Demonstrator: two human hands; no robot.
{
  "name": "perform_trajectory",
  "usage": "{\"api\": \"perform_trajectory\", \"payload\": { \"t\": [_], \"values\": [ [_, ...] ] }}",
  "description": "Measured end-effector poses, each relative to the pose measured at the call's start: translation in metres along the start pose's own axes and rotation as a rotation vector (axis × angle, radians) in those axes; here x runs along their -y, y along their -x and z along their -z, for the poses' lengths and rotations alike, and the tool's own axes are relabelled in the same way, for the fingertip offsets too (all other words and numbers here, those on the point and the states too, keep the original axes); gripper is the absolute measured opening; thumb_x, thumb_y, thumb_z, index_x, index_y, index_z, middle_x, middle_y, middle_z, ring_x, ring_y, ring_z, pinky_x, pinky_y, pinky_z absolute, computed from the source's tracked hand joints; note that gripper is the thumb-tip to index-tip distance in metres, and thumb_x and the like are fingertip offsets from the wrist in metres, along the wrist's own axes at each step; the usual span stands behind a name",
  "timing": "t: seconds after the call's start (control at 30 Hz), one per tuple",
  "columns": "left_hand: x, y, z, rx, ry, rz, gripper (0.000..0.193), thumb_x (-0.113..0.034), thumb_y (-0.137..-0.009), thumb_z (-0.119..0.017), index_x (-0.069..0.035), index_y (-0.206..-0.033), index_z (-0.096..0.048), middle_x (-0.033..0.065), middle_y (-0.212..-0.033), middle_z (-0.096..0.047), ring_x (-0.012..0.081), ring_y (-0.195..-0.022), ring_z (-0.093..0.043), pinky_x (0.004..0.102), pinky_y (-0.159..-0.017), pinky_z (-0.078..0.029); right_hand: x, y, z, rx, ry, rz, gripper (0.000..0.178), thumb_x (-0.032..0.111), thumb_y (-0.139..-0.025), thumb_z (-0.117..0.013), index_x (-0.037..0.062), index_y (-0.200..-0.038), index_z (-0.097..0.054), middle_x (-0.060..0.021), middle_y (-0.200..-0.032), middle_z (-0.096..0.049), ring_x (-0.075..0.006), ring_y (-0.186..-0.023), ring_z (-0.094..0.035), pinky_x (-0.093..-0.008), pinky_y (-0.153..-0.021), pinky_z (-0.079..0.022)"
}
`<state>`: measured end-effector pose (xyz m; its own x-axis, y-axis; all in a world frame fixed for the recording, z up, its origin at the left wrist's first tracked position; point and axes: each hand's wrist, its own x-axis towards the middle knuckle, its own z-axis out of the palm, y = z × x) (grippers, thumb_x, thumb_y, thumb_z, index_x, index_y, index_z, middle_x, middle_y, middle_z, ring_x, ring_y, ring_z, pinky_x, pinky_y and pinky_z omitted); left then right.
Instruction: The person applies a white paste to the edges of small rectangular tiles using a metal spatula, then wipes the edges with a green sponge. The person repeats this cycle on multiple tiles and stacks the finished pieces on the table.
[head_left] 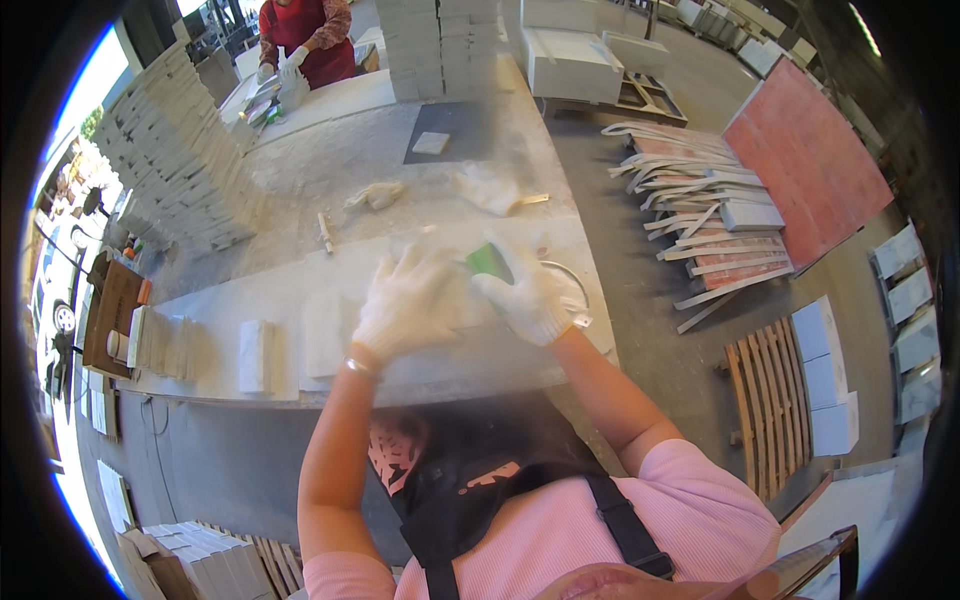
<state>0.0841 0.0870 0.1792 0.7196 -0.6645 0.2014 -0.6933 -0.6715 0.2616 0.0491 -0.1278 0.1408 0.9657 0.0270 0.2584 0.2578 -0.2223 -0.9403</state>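
Observation:
My left hand, in a white work glove, is over the dusty worktable with its fingers stretched out. The area between my hands is blurred, so I cannot tell whether a tile lies under the left palm. My right hand, also gloved, closes on a green pad at its thumb side. Left of my hands, a pale stone tile lies flat, and a white marbled tile stands farther left. A round metal ring lies just right of my right hand.
Tall tile stacks rise at the left, another stack at the back. Beyond, a person in a red apron works with gloved hands. A crumpled glove and a white cloth lie ahead. Wooden pallets stand at right.

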Motion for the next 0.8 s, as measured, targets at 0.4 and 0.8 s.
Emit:
{"api": "perform_trajectory", "payload": {
  "t": [0.4,0.8],
  "values": [
    [0.004,0.002,-0.006,-0.05,-0.067,-0.043,0.09,-0.045,-0.056,-0.088,-0.014,-0.136,-0.062,0.0115,-0.153,-0.052,0.0377,-0.143,-0.044,0.0584,-0.119,-0.033,-0.001,-0.001,0.001,-0.038,0.032,-0.116,0.058,0.022,-0.088,-0.079,0.0042,-0.14,-0.059,-0.0166,-0.128,-0.067,-0.0251,-0.119,-0.064,-0.0368,-0.101,-0.049],
    [0.009,0.005,-0.009,0.037,-0.041,0.025,0.089,-0.042,-0.06,-0.087,-0.013,-0.139,-0.06,0.0119,-0.157,-0.049,0.0377,-0.149,-0.039,0.0565,-0.123,-0.029,-0.071,-0.04,-0.004,-0.14,-0.38,-0.332,0.061,0.037,-0.1,-0.07,0.007,-0.15,-0.055,-0.0037,-0.133,-0.065,-0.014,-0.114,-0.063,-0.0288,-0.097,-0.051]
  ]
}}
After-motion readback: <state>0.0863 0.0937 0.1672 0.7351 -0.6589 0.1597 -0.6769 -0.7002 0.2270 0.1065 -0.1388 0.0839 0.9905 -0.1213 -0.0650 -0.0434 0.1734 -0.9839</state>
